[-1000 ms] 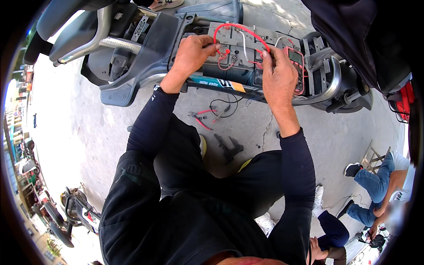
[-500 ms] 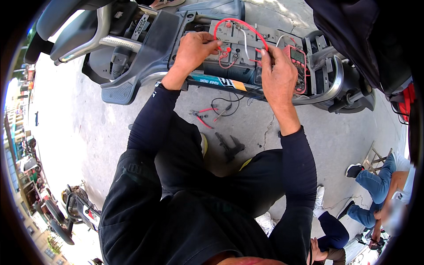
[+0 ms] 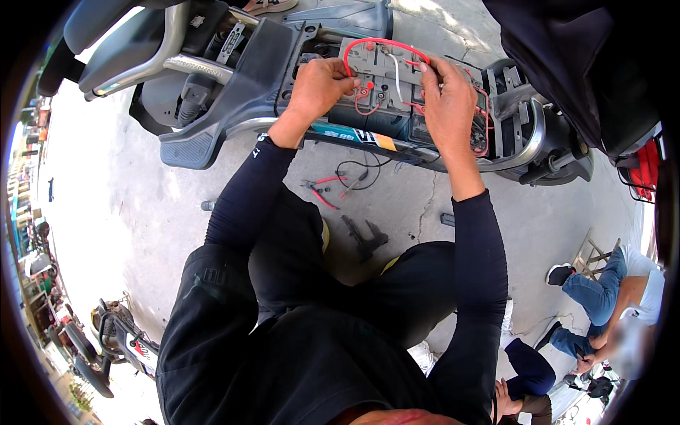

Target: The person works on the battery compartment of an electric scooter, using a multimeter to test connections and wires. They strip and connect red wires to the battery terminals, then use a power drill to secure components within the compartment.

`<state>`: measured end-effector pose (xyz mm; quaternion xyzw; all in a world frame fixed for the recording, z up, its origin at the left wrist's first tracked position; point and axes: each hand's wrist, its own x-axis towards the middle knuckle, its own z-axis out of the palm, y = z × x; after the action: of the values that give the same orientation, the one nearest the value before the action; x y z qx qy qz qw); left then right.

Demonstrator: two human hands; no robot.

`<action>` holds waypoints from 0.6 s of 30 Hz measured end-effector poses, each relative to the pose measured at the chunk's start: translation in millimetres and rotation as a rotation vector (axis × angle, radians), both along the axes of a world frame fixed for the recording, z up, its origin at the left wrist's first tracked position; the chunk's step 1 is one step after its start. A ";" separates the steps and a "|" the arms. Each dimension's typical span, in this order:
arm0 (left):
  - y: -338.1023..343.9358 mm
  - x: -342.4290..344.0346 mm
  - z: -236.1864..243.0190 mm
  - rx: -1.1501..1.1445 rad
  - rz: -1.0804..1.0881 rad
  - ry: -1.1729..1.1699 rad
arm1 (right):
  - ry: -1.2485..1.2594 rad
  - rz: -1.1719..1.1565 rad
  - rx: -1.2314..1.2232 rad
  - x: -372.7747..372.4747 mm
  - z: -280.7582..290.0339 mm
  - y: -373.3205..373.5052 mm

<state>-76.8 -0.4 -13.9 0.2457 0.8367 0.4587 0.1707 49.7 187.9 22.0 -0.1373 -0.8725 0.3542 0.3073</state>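
Observation:
A thick red cable (image 3: 383,40) arches over a row of grey batteries (image 3: 365,55) in the open frame of an electric scooter (image 3: 262,67). My left hand (image 3: 316,92) is closed in a pinch on the cable's left end, low over the batteries. At its other end, my right hand (image 3: 449,103) grips the cable between thumb and fingers. A white wire (image 3: 395,76) runs down between my hands. Small red terminal caps (image 3: 370,85) and a thin red wire (image 3: 365,111) show beside my left fingers. My right hand mostly hides a red-edged multimeter (image 3: 482,145).
Red-handled pliers (image 3: 327,190), a black cord (image 3: 375,173) and a dark tool (image 3: 365,237) lie on the concrete near my knees. A person in jeans (image 3: 595,290) sits at the right. A motorbike (image 3: 127,336) stands at the lower left.
My left hand has shifted slightly right and down with the cable end. The right hand stays on the other end, and the cable's arch has flattened a little. The view has tilted slightly.

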 end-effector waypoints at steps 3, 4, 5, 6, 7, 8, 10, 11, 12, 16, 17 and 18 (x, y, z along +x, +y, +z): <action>1.7 0.4 -0.7 0.014 0.001 0.007 | -0.024 -0.010 0.143 -33.6 0.0 12.5; 2.9 -0.1 -0.9 0.020 0.001 0.002 | -0.058 -0.010 0.173 -47.3 -3.5 17.0; 2.8 -0.3 0.0 -0.010 0.006 0.015 | -0.097 -0.007 0.196 -60.8 -8.4 16.9; 3.8 -0.5 1.0 0.004 0.000 0.022 | -0.128 -0.009 0.225 -74.7 -9.9 18.3; 3.8 1.9 0.7 0.018 -0.007 0.029 | -0.160 -0.049 0.244 -86.4 -12.6 18.2; 5.1 3.3 -0.7 0.034 -0.016 0.037 | -0.167 -0.047 0.255 -96.8 -18.1 21.1; 10.1 6.1 1.1 0.072 -0.034 0.004 | -0.178 -0.049 0.277 -111.5 -24.0 26.8; 8.8 8.0 2.0 0.076 -0.012 0.002 | -0.222 -0.057 0.256 -117.3 -22.2 20.7; 8.1 8.9 2.7 0.081 0.008 0.000 | -0.253 -0.052 0.277 -122.1 -18.9 17.6; 5.0 4.4 -5.2 0.106 0.020 0.031 | -0.338 -0.023 0.369 -128.1 -12.1 5.7; 5.7 4.1 -5.8 0.142 0.022 0.004 | -0.337 -0.026 0.396 -129.3 -13.7 6.7; 6.4 4.1 -6.3 0.142 0.022 0.024 | -0.337 -0.029 0.422 -130.9 -15.1 7.9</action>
<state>-72.7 6.0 -20.2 0.2535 0.8068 0.5156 0.1379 -81.2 195.8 7.0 -0.1396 -0.9638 0.1321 0.1845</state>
